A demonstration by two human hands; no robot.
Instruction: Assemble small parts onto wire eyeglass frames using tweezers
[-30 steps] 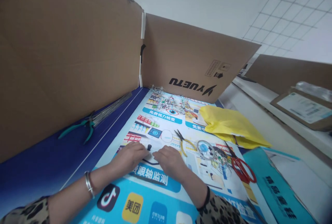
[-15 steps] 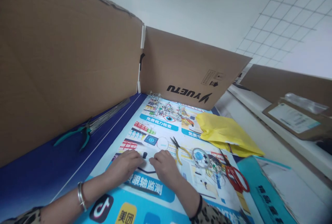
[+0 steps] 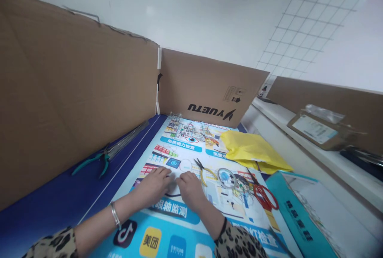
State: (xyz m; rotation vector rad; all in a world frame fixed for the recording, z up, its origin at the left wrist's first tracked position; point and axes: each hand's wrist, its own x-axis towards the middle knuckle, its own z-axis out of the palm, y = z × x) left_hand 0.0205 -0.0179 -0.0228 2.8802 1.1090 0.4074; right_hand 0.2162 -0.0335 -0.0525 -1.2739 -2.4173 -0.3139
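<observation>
My left hand (image 3: 156, 186) rests low over the printed poster (image 3: 176, 226), its fingers bent and drawn together. Just to its right is my right hand (image 3: 192, 189), curled with thumb and fingers close to each other. The fingertips of both hands almost meet over a pale part of the print. Whatever they pinch is too small or hidden to make out. Beyond the right hand lie yellow-handled pliers (image 3: 204, 173), jaws parted, and a round coil of clear thread or wire (image 3: 226, 178).
Red-handled scissors (image 3: 265, 197) lie right of a small tangled pile (image 3: 243, 186). A yellow bag (image 3: 254, 152) and teal box (image 3: 295, 214) line the right side. Teal-handled pliers (image 3: 103, 161) and thin wires (image 3: 128, 140) lie left, along the cardboard wall (image 3: 74, 90). Beaded wire pieces (image 3: 191, 130) sit at the back.
The view has shifted a little, with more of the poster's lower part showing. My left hand now covers the dark printed spot seen earlier between the hands; my right hand keeps nearly the same place.
</observation>
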